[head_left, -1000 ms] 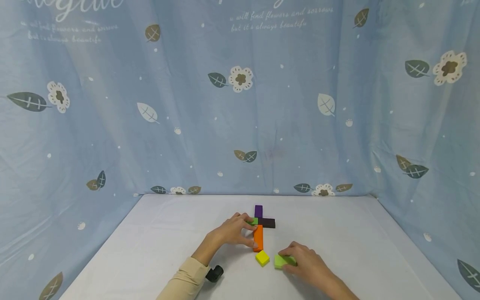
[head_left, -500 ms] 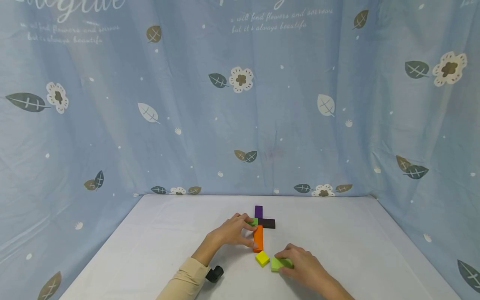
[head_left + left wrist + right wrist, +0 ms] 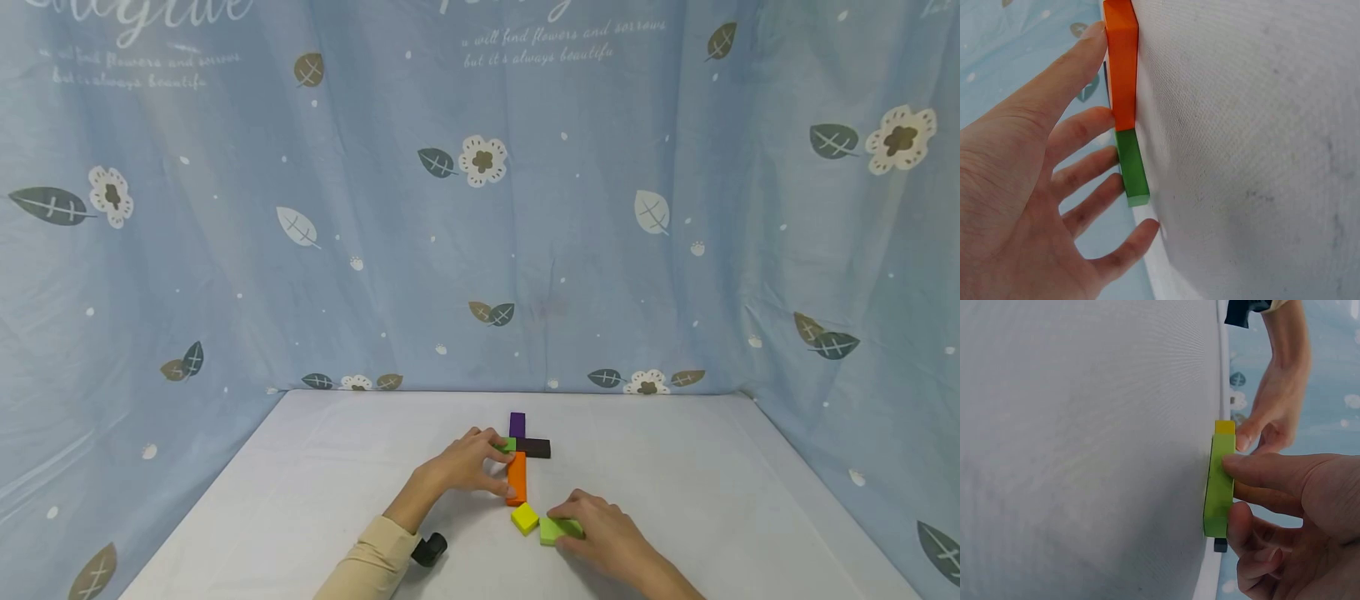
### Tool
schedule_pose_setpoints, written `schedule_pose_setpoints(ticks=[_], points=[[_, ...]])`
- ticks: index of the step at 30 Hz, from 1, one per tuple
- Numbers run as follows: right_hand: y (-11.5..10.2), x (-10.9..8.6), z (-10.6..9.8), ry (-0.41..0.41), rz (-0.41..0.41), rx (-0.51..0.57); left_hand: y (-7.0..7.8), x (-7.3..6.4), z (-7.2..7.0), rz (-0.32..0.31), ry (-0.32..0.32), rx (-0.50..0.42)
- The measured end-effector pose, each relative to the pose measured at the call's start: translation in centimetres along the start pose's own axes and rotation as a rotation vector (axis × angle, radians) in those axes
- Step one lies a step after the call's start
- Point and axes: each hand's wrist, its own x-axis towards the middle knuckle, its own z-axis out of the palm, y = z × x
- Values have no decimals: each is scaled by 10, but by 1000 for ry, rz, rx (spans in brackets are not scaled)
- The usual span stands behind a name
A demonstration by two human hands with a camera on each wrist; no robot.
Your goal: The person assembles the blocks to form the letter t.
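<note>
In the head view my left hand (image 3: 467,462) rests with spread fingers on a row of flat blocks. Its thumb touches the near end of the orange block (image 3: 517,477), and other fingertips meet the green block (image 3: 1132,167), partly covered in the head view. My right hand (image 3: 609,537) pinches a light green block (image 3: 1219,487) between thumb and fingers, low over or on the white surface. A yellow block (image 3: 525,518), turned cornerwise, lies at the orange block's near end, with the light green block's corner close by or touching it; I cannot tell which.
A dark block (image 3: 534,448) adjoins the green one on its right, and a purple block (image 3: 517,425) stands beyond them. Near the left sleeve shows a black object (image 3: 430,550), probably worn at the wrist. Blue patterned curtain (image 3: 480,233) encloses the white table (image 3: 337,467).
My right hand has slid the light green block left and slightly nearer me, up to the yellow block. The left hand has stayed in place on the blocks.
</note>
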Motion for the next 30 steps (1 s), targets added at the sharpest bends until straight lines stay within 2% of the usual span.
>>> schedule_pose_setpoints(ticks=[14,30], points=[[-2,1,-1,0,25,7,1,1,-2,13,12,14],[-3,2,-1,-5,29,-5,0,2,0,1,3,0]])
